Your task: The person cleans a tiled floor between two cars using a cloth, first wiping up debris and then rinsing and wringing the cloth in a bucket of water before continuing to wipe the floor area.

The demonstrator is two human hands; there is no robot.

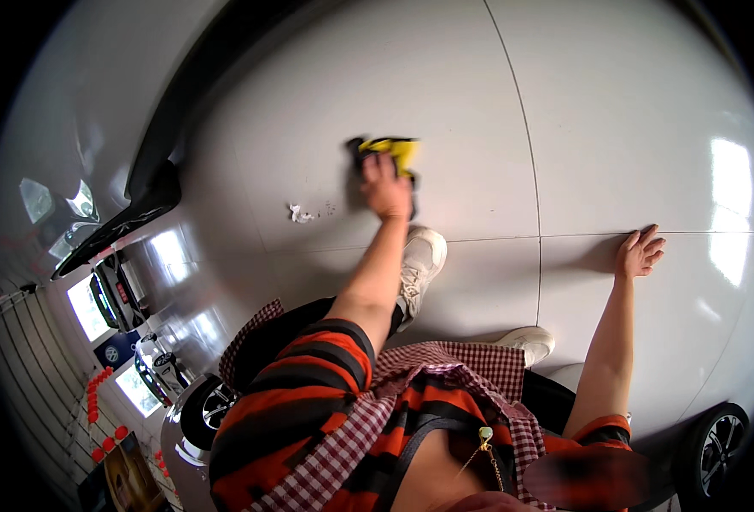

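My left hand (pixel 384 189) presses down on a yellow-and-black cloth (pixel 402 150) lying bunched on the pale tiled floor (pixel 445 94). Both are slightly smeared by motion, and the fingers partly cover the cloth. Left of them lies a small crumpled white scrap (pixel 298 213), with dark specks beside it. Out to the right, my right hand (pixel 640 253) has its fingers spread and holds nothing. It is over the floor near a tile joint; whether it touches the floor I cannot tell.
My light shoes (pixel 424 260) are on the floor just behind the cloth. A glossy car body with black lower trim (pixel 159 183) curves along the left. A car wheel (pixel 720 452) stands at the lower right. More cars (pixel 159 367) are farther off at the lower left.
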